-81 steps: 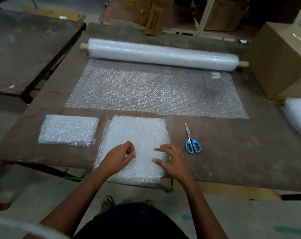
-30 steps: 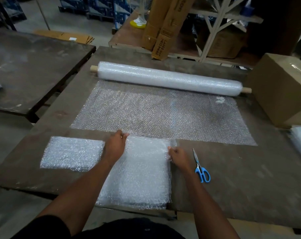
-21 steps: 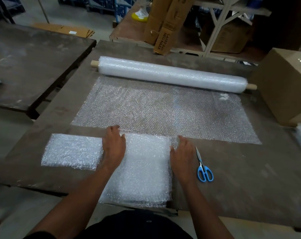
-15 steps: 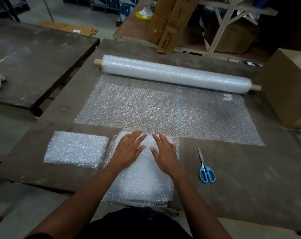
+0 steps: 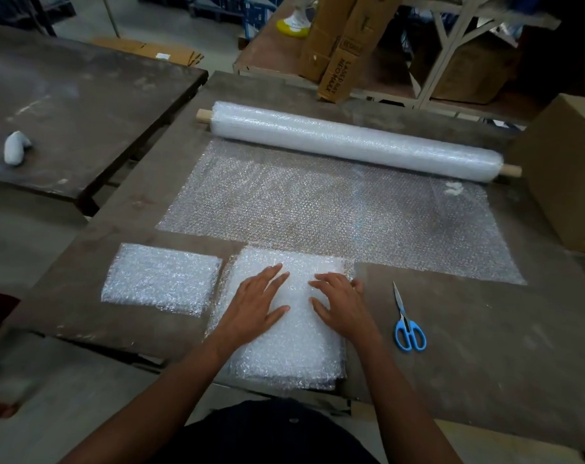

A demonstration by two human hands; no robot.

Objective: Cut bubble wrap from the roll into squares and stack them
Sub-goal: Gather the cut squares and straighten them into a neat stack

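Dusty desk (image 5: 485, 346): both hands, L (image 5: 256, 304) & R (image 5: 339, 304), now flat, fingers straight, pressing the stack (image 5: 284, 346) at near edge, moved in from its sides; squared off, next cut pending w/ scissors (image 5: 407, 324).

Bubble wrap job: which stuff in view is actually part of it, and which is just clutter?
In the job:
roll
unrolled sheet
big stack under left hand and right hand
small stack
scissors

Lying about:
cardboard box
grey lump on the other table

Two stacks (image 5: 294, 329) (image 5: 162, 279), one roll (image 5: 354, 140), one scissors (image 5: 406, 324)
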